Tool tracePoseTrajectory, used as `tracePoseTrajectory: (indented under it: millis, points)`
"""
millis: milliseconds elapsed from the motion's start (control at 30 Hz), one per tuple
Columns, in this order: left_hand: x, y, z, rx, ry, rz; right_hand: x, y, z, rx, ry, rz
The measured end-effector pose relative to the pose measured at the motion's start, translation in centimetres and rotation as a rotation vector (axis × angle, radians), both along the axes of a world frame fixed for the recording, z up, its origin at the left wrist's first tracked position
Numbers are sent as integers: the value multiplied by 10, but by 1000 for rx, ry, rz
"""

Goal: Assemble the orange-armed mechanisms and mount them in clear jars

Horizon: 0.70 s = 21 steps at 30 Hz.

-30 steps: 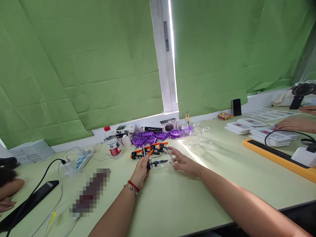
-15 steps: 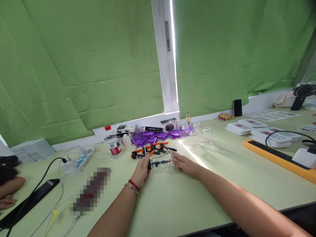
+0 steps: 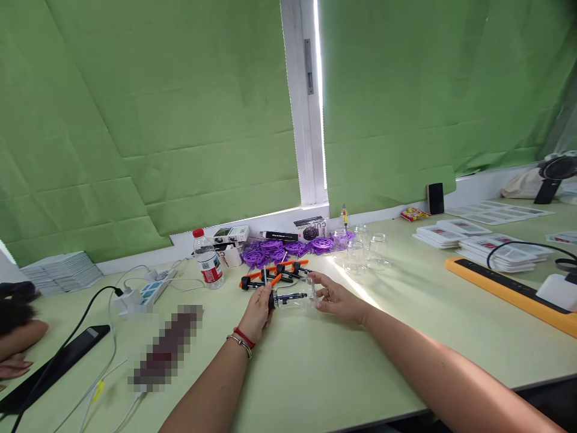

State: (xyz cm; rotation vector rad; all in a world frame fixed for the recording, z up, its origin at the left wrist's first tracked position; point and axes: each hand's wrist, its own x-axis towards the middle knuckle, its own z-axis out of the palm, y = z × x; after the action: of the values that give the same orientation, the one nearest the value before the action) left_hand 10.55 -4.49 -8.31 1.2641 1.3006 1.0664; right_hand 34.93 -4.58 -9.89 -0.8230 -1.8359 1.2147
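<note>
A clear glass jar (image 3: 298, 297) with a black rod-like part inside lies sideways between my hands. My left hand (image 3: 258, 308) is closed on the black cap at the jar's left end. At the right end, the curved fingers of my right hand (image 3: 337, 298) are around the jar's base. Just beyond lie several black pieces with orange handles (image 3: 280, 274). Behind those is a heap of purple plastic parts (image 3: 270, 251). Several empty glass jars (image 3: 377, 245) stand to the right of the heap.
A water bottle (image 3: 209, 261) stands left of the heap, near a power strip (image 3: 155, 288) with cables. Paper stacks (image 3: 491, 249) and an orange bar (image 3: 505, 291) are on the right. A person's arm (image 3: 22, 337) rests at the far left.
The fingers of my right hand have shifted and spread a little around the jar's base. My left hand keeps its hold on the cap.
</note>
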Motion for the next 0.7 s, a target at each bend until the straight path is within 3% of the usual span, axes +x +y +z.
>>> tracePoseTrajectory:
  millis: [267, 467, 700]
  points:
    - [1, -1, -3, 36, 33, 2, -5, -3, 5, -110, -17, -62]
    - [3, -3, -2, 24, 37, -15, -6, -4, 7, -104, -82, -91]
    - [2, -1, -4, 22, 13, -21, -4, -4, 5, -131, 20, -74]
